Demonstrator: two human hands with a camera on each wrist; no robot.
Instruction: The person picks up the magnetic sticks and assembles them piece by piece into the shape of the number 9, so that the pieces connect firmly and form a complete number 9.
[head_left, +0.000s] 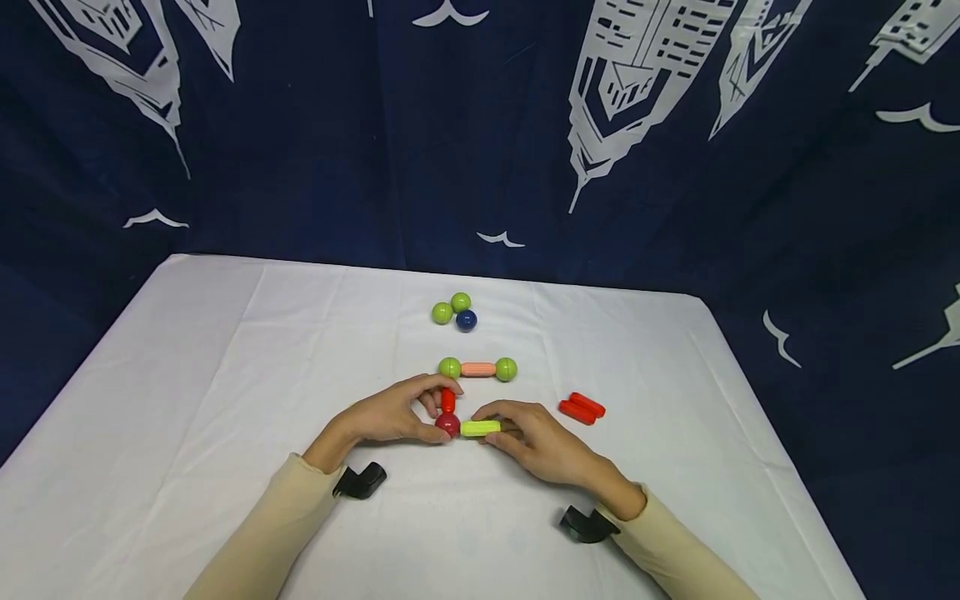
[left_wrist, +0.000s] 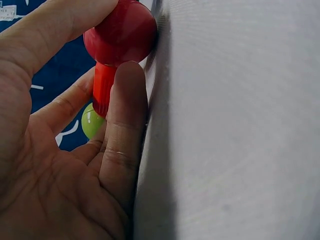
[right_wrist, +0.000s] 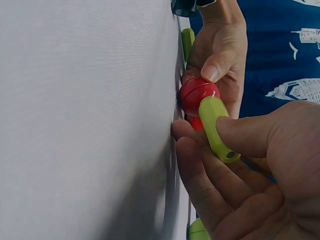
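Observation:
My left hand (head_left: 397,411) holds a red ball (head_left: 447,425), its thumb on the ball and its fingers around the red rod (head_left: 447,401) joined to it. In the left wrist view the thumb and another finger touch the ball (left_wrist: 127,32). My right hand (head_left: 543,440) pinches a yellow-green rod (head_left: 480,428) between thumb and fingers. One end of that rod (right_wrist: 216,127) meets the red ball's side; whether it is fixed there I cannot tell. Just beyond the red rod lies a salmon rod (head_left: 478,369) with a green ball (head_left: 450,367) and another green ball (head_left: 506,369) at its ends.
Two red rods (head_left: 577,412) lie to the right of my right hand. Farther back sit two green balls (head_left: 442,313) and a dark blue ball (head_left: 467,321). Another yellow-green rod (right_wrist: 187,42) lies behind my left hand. A white cloth (head_left: 225,400) covers the table before a navy curtain (head_left: 315,125).

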